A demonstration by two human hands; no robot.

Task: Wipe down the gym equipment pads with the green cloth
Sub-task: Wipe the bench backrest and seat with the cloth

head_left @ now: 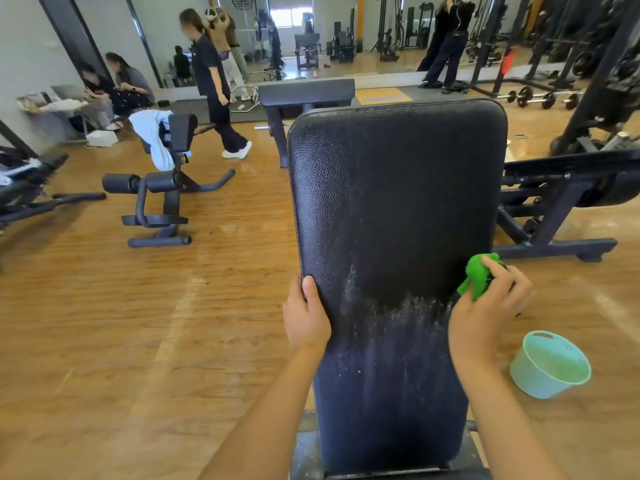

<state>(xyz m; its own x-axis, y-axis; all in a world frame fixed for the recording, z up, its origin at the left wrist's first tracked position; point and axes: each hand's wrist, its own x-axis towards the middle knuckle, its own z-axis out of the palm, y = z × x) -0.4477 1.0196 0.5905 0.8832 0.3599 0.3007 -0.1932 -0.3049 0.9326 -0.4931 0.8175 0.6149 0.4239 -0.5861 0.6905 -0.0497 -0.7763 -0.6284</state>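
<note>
A long black bench pad (394, 209) runs away from me down the middle of the view. Its near half carries pale wet streaks; the far half looks dull and dry. My left hand (306, 315) grips the pad's left edge, thumb lying on top. My right hand (485, 306) is at the pad's right edge, closed around a bunched green cloth (479, 273) that presses against that edge.
A pale green plastic basin (550, 367) sits on the wooden floor at my right. A black frame base (554, 244) lies behind it. A small roller bench (159, 188) with a white towel stands at left. A person (216, 88) walks beyond; others sit by the wall.
</note>
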